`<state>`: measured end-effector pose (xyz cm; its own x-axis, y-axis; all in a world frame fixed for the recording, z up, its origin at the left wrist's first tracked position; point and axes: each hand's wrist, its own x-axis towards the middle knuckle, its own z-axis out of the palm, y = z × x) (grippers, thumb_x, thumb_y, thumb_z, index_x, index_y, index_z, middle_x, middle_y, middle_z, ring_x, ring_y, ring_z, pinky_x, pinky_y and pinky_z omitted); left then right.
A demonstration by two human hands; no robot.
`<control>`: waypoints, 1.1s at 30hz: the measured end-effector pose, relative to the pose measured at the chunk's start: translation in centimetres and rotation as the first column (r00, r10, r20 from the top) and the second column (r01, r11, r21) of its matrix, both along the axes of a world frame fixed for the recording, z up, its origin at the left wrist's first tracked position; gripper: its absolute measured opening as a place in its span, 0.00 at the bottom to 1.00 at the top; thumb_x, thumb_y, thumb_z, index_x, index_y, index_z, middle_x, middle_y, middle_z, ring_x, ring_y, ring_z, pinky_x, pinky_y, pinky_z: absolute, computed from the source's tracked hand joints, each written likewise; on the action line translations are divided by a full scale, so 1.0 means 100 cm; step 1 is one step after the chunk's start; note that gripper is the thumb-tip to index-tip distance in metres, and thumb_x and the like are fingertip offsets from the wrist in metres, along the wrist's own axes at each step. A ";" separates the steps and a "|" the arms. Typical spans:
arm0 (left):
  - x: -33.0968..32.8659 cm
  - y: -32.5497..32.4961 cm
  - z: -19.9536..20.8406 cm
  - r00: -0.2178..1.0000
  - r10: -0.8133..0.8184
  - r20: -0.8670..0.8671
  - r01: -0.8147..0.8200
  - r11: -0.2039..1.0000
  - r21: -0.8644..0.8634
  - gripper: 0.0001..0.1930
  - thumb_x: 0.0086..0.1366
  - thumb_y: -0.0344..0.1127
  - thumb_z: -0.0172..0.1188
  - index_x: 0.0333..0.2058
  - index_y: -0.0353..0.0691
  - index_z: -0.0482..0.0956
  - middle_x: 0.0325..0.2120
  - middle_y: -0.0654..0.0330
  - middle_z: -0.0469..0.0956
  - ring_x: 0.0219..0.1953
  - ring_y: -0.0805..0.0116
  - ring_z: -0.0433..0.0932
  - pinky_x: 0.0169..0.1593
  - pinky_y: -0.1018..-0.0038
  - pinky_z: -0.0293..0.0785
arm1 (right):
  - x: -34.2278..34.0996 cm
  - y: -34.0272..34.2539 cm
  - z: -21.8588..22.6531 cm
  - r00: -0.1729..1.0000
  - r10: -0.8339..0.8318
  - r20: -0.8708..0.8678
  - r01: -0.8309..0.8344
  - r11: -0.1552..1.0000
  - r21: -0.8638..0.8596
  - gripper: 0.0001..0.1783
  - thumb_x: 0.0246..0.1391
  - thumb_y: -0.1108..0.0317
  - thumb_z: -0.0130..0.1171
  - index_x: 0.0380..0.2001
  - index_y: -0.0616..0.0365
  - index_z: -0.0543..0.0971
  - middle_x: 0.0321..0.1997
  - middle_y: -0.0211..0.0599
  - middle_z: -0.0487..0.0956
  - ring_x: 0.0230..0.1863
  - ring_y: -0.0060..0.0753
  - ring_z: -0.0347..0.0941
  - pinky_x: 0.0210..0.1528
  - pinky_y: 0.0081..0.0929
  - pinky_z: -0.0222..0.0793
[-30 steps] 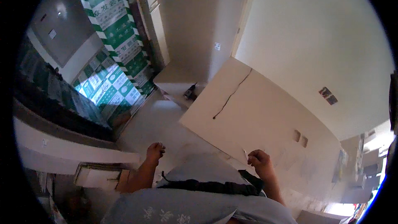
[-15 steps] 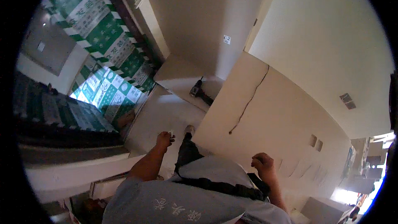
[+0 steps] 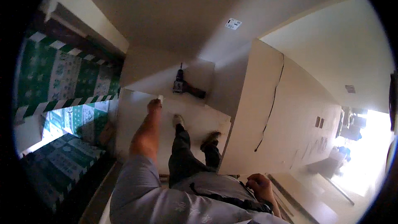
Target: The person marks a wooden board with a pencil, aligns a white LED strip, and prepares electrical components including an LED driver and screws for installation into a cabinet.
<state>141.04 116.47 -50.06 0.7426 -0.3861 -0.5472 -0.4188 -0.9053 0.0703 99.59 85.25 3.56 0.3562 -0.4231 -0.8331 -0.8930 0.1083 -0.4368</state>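
Note:
My left arm stretches forward, with my left hand [image 3: 154,104] closed on a small white piece [image 3: 161,98] that is too small to name. It is above the pale board floor, short of the cordless drill [image 3: 178,84]. This dark drill lies on its side on a raised pale board [image 3: 145,68], its bit pointing away from me and its handle to the right. Close to my waist, my right hand [image 3: 260,185] is bent with its fingers curled in. Whatever it may hold is hidden. Beside it runs a dark waist strap [image 3: 232,199].
A pale panel [image 3: 253,99] with a dark cable [image 3: 271,110] hanging from it stands at my right. Green-and-white protective sheeting [image 3: 62,74] covers surfaces on the left. A white label [image 3: 233,24] is on the wall ahead. Long boards [image 3: 298,195] lie at the lower right.
My left hand has reached farther forward, toward the drill. The right hand has drawn back and down toward my waist. The view has turned, and both my feet now show.

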 end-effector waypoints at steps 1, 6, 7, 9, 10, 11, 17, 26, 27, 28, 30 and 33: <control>0.017 -0.006 -0.008 0.775 0.523 -0.354 -0.622 0.730 -0.282 0.13 0.62 0.37 0.63 0.43 0.40 0.82 0.37 0.55 0.84 0.39 0.54 0.84 0.40 0.57 0.82 | 0.004 0.008 -0.001 0.998 -0.067 -0.015 0.067 0.998 0.009 0.11 0.63 0.71 0.62 0.46 0.64 0.79 0.42 0.40 0.83 0.44 0.31 0.81 0.50 0.29 0.75; 0.056 -0.048 -0.035 0.998 -0.014 -0.063 0.009 0.997 -0.073 0.14 0.61 0.36 0.63 0.47 0.45 0.83 0.44 0.56 0.83 0.51 0.54 0.80 0.48 0.59 0.81 | 0.031 0.030 0.008 0.974 -0.209 -0.086 0.200 0.974 -0.104 0.09 0.61 0.73 0.61 0.43 0.65 0.79 0.37 0.40 0.83 0.40 0.31 0.80 0.47 0.29 0.77; 0.059 -0.039 -0.060 0.994 0.014 -0.109 -0.019 0.999 -0.047 0.15 0.62 0.36 0.63 0.47 0.46 0.82 0.46 0.56 0.82 0.52 0.54 0.80 0.49 0.58 0.81 | 0.031 0.032 0.012 0.957 -0.279 -0.077 0.274 0.960 -0.064 0.10 0.62 0.72 0.61 0.44 0.65 0.79 0.38 0.41 0.83 0.41 0.31 0.80 0.48 0.29 0.76; 0.074 -0.001 -0.108 0.929 0.297 -0.223 -0.337 0.926 -0.171 0.15 0.63 0.38 0.61 0.49 0.46 0.82 0.49 0.55 0.81 0.55 0.53 0.78 0.52 0.57 0.79 | 0.032 0.025 0.006 0.951 -0.299 -0.073 0.300 0.954 -0.004 0.10 0.63 0.71 0.60 0.45 0.65 0.79 0.39 0.41 0.83 0.41 0.30 0.80 0.48 0.29 0.75; 0.085 0.016 -0.125 0.807 0.483 -0.340 -0.580 0.759 -0.297 0.16 0.64 0.40 0.59 0.50 0.46 0.81 0.51 0.55 0.80 0.56 0.53 0.77 0.53 0.56 0.78 | 0.030 0.024 -0.001 0.961 -0.266 -0.077 0.267 0.964 0.002 0.10 0.63 0.70 0.60 0.44 0.64 0.79 0.38 0.41 0.83 0.41 0.30 0.79 0.47 0.29 0.75; 0.088 0.004 -0.130 0.645 0.579 -0.499 -0.764 0.508 -0.398 0.16 0.66 0.41 0.57 0.50 0.46 0.81 0.53 0.55 0.79 0.57 0.53 0.76 0.55 0.55 0.77 | 0.029 0.030 0.000 0.961 -0.258 -0.101 0.256 0.966 -0.031 0.10 0.63 0.70 0.59 0.44 0.64 0.79 0.38 0.41 0.83 0.40 0.29 0.79 0.46 0.29 0.75; 0.055 -0.044 -0.073 0.982 -0.135 -0.135 0.142 0.989 0.048 0.19 0.62 0.40 0.62 0.52 0.45 0.80 0.54 0.56 0.78 0.59 0.54 0.74 0.60 0.58 0.72 | 0.021 0.039 0.007 0.995 -0.090 -0.052 0.082 0.988 -0.134 0.10 0.61 0.70 0.62 0.42 0.65 0.79 0.37 0.38 0.82 0.41 0.28 0.79 0.46 0.28 0.75; -0.112 -0.015 -0.027 0.624 0.363 -0.692 -0.674 0.697 -0.243 0.10 0.63 0.37 0.62 0.41 0.40 0.81 0.35 0.58 0.82 0.35 0.59 0.83 0.38 0.63 0.77 | -0.036 -0.014 -0.008 0.989 0.011 0.151 0.009 0.992 -0.127 0.11 0.63 0.68 0.59 0.45 0.63 0.79 0.39 0.38 0.82 0.44 0.29 0.76 0.50 0.30 0.73; -0.137 -0.036 0.005 0.546 0.408 -0.731 -0.738 0.647 -0.190 0.10 0.63 0.36 0.62 0.41 0.40 0.81 0.34 0.58 0.82 0.34 0.60 0.82 0.38 0.63 0.77 | -0.052 -0.013 -0.019 0.988 -0.012 0.152 0.033 0.991 -0.132 0.11 0.63 0.68 0.60 0.45 0.62 0.79 0.39 0.39 0.82 0.44 0.30 0.77 0.50 0.30 0.73; -0.144 -0.045 0.035 0.483 0.459 -0.746 -0.790 0.595 -0.146 0.09 0.63 0.36 0.62 0.40 0.39 0.81 0.34 0.59 0.81 0.34 0.62 0.82 0.38 0.63 0.77 | -0.068 -0.015 -0.023 0.983 -0.037 0.181 0.060 0.991 -0.124 0.11 0.62 0.69 0.61 0.45 0.62 0.79 0.40 0.40 0.82 0.44 0.30 0.77 0.50 0.31 0.73; -0.161 -0.042 0.063 0.569 0.396 -0.721 -0.759 0.591 -0.274 0.09 0.65 0.37 0.61 0.40 0.40 0.80 0.32 0.60 0.80 0.32 0.65 0.80 0.36 0.66 0.75 | -0.078 -0.038 -0.020 0.974 0.079 0.212 -0.040 0.982 -0.182 0.11 0.61 0.67 0.61 0.44 0.61 0.80 0.38 0.41 0.83 0.41 0.31 0.78 0.47 0.31 0.74; -0.174 -0.087 0.168 0.359 0.547 -0.756 -0.913 0.373 -0.164 0.09 0.67 0.39 0.61 0.39 0.41 0.80 0.31 0.61 0.78 0.29 0.70 0.77 0.33 0.71 0.71 | -0.118 -0.071 -0.032 0.947 0.139 0.291 -0.074 0.971 -0.226 0.11 0.61 0.67 0.62 0.43 0.60 0.80 0.37 0.43 0.83 0.39 0.31 0.78 0.46 0.32 0.74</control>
<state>123.63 107.79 -33.24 0.5140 -0.1474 -0.8451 0.6903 -0.5139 0.5094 87.77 78.13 0.39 0.6298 -0.5216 -0.5756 -0.7162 -0.1031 -0.6902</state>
